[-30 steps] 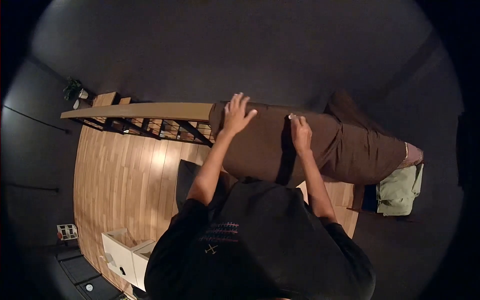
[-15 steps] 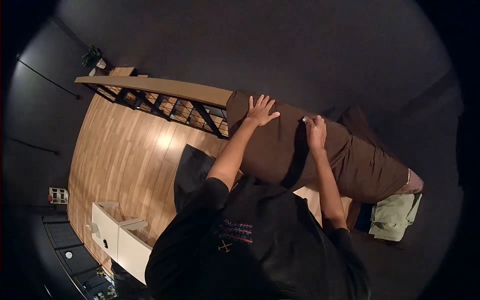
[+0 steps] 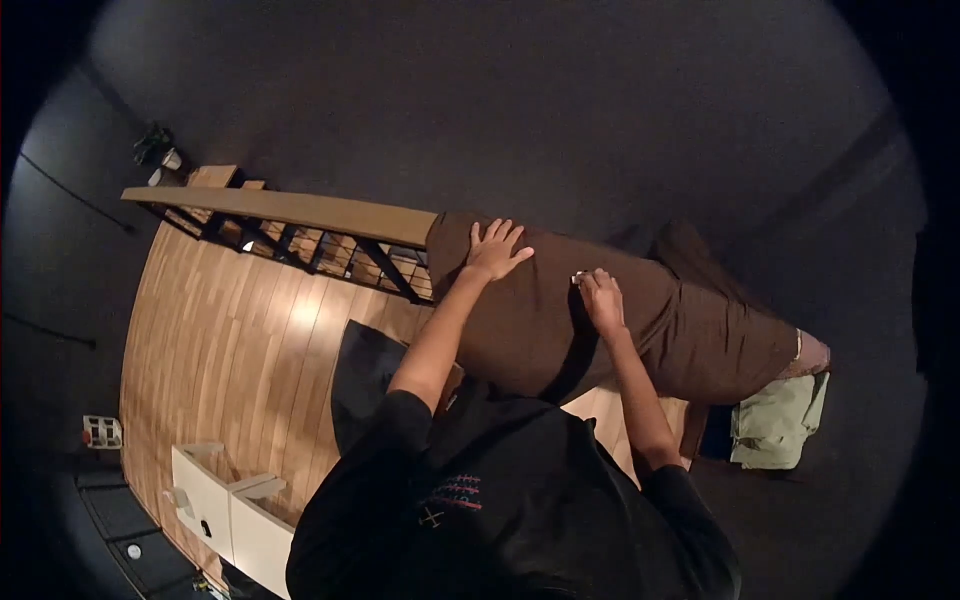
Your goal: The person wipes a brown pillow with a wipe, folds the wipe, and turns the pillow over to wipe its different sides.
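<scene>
- Head view, nearest first: person in a black shirt [image 3: 500,500] with a small printed mark, both bare arms stretched forward and up.
- White box-like cabinet [image 3: 225,505] low at the left, standing on the wooden plank floor [image 3: 240,340].
- Dark cloth or mat [image 3: 365,375] lying on the floor just beside the person's left arm.
- Brown blanket [image 3: 690,330] draped over the wooden railing [image 3: 290,208], hanging down the near side, one deep fold running down near its middle.
- Left hand [image 3: 493,250] spread flat, fingers apart, palm pressed on the top of the blanket close to its left end.
- Right hand [image 3: 603,298] curled, fingertips pinching the blanket at the top of the fold; something small and pale shows at the fingertips, too small to tell what.
- Hands near each other, apart, both touching the blanket.
- Light green cloth [image 3: 780,420] hanging just beside the blanket's right end, a pinkish piece above it.
- Black rail bars under the wooden top, stair treads visible through them.
- Small potted plant [image 3: 155,145] far left, past the railing's end.
- Dark wall behind.
</scene>
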Available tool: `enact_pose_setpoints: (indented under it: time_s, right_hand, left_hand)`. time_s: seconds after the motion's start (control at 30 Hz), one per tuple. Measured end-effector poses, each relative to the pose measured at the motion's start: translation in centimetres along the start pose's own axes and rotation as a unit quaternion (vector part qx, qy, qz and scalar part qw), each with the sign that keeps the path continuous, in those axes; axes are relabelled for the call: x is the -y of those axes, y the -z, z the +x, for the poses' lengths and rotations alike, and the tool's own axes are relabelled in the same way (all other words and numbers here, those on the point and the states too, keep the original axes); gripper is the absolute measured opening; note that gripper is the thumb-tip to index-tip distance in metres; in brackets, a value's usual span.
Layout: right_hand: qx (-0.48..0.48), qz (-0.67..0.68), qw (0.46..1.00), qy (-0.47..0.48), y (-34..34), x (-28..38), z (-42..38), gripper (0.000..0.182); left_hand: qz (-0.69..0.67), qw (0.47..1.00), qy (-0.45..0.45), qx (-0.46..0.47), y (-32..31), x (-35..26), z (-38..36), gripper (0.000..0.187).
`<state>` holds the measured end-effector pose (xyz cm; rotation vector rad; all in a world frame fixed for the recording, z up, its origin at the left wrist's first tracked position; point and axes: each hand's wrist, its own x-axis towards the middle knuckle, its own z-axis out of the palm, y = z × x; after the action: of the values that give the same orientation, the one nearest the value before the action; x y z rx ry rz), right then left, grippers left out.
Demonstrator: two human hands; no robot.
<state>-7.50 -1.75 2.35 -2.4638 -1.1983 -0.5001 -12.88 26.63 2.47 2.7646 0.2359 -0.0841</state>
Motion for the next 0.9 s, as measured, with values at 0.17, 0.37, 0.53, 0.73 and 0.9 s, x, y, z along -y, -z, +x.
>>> enact_pose_setpoints:
  time_s: [0.17, 0.37, 0.53, 0.73, 0.9]
  right_hand:
    - [-0.084, 0.053, 0.971, -0.218, -1.9, 1.3, 1.0, 0.013]
    - [-0.038, -0.021, 0.997, -0.069, -3.4, 3.4, 0.1, 0.016]
    - [-0.200, -0.080, 0.930, -0.297, -3.0, 2.1, -0.5, 0.016]
    - [0.039, -0.125, 0.978, -0.165, -3.6, 0.9, -6.5, 0.019]
    - [-0.317, 0.033, 0.800, -0.509, 0.3, -1.6, -11.1, 0.025]
  left_hand:
    - [0.029, 0.999, -0.026, -0.001, 1.1, 0.3, 1.1, 0.076]
    - [0.064, 0.994, -0.077, -0.045, 0.3, 1.0, 2.0, 0.072]
    - [0.060, 0.990, -0.105, -0.069, 0.2, 1.9, 2.7, 0.071]
    - [0.062, 0.994, -0.092, -0.010, 1.2, 1.5, 3.8, 0.071]
    - [0.034, 0.941, -0.212, -0.261, -1.3, 4.3, 3.2, 0.062]
